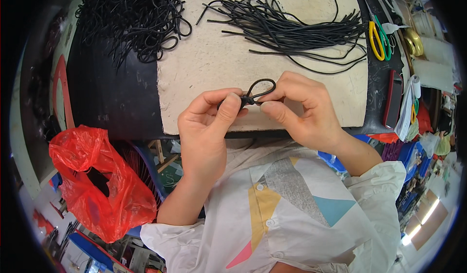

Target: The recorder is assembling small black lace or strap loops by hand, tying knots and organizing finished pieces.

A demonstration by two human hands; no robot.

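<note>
A black cord [263,81] with a knot and an open loop is held between my two hands, just above the near part of a pale board. My left hand [206,122] pinches the knotted part between thumb and fingers. On the other side, my right hand [304,105] grips the cord close to the loop with thumb and forefinger. The cord's ends are partly hidden by my fingers. Beyond my hands, a bundle of straight black cords [301,32] lies across the board. At the far left rests a tangled heap of looped black cords [134,17].
The pale board [189,78] lies on a black table [114,98]. Scissors with yellow and green handles [375,42], a dark red phone-like object [392,98] and a notepad [406,110] sit at the right. A red plastic bag [104,190] hangs at the near left.
</note>
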